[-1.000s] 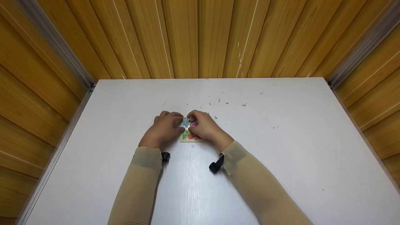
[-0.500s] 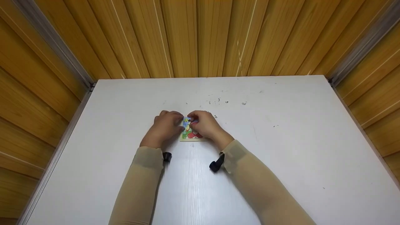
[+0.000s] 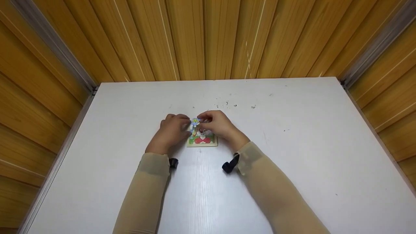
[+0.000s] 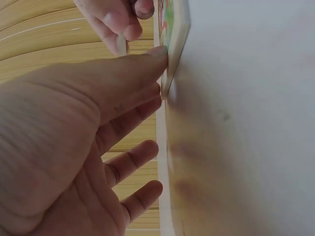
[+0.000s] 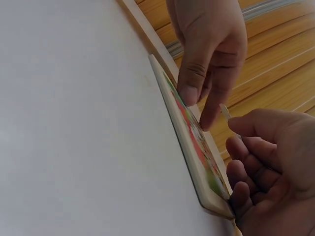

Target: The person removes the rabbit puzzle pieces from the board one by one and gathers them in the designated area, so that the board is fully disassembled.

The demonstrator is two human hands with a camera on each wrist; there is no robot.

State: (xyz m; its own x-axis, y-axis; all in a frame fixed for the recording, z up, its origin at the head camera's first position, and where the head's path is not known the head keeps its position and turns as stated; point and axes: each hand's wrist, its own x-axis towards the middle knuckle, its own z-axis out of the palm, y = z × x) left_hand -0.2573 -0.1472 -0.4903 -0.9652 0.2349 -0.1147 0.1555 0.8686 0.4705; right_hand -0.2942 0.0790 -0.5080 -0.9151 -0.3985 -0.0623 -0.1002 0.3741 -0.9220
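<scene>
A small picture puzzle board [image 3: 202, 146] with a pale wooden rim lies flat on the white table, its picture showing red, green and blue parts. My left hand [image 3: 169, 133] rests along the board's left side. Thumb and index finger touch the board there, while the other fingers stretch out loosely in the left wrist view. Just above the board's upper part, my right hand [image 3: 219, 125] pinches a thin puzzle piece [image 5: 225, 111] between thumb and fingers. The piece is tilted, seen nearly edge-on in both wrist views. My right hand hides the board's upper right.
The white table [image 3: 308, 146] bears small dark marks [image 3: 227, 104] beyond the hands. Wood-patterned wall panels [image 3: 221, 39] stand behind its far edge and at both sides. A black strap device [image 3: 230, 165] sits at the right wrist, another [image 3: 174, 162] at the left.
My right hand has moved slightly up and to the right, lifting the pinched puzzle piece off the board. More of the board's lower right now shows. The left hand stays put.
</scene>
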